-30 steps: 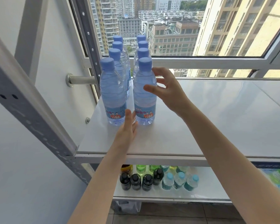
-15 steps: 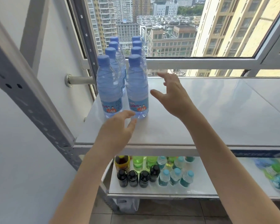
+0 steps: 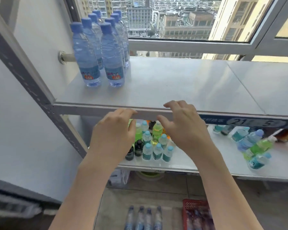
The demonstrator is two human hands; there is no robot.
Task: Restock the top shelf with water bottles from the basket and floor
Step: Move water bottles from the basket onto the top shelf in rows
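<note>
In the upper left of the frame I count eight water bottles (image 3: 110, 52) with blue caps standing upright on the top shelf (image 3: 173, 83). They form two rows of four running back toward the window (image 3: 181, 17), packed close at the shelf's left end. The rest of that white surface runs to the right edge of the frame.

Below them, at centre left, my left hand (image 3: 113, 136) hangs palm down in front of the shelf's front edge. It holds nothing. Its fingers are loosely bent and slightly apart, and the tips overlap the edge in the picture. I cannot tell whether they touch it.

Between my hands I see small bottles (image 3: 152, 151) upright on the lower shelf (image 3: 223, 163). Some have teal labels, some hold green drink and two are dark. My hands cover part of the cluster, so I give no firm count.

At bottom centre, four water bottles on the floor (image 3: 144, 218) lie side by side, blurred.

My right hand (image 3: 184, 128) is at centre right, slightly higher in the frame than the left one. It is also empty, with the fingers curved, spread a little and the thumb out.

Lower right of centre is the red basket (image 3: 194, 205). More bottles lie inside, too blurred to count.

At far right, a loose heap of bottles (image 3: 254, 146) lies on the lower shelf.
</note>
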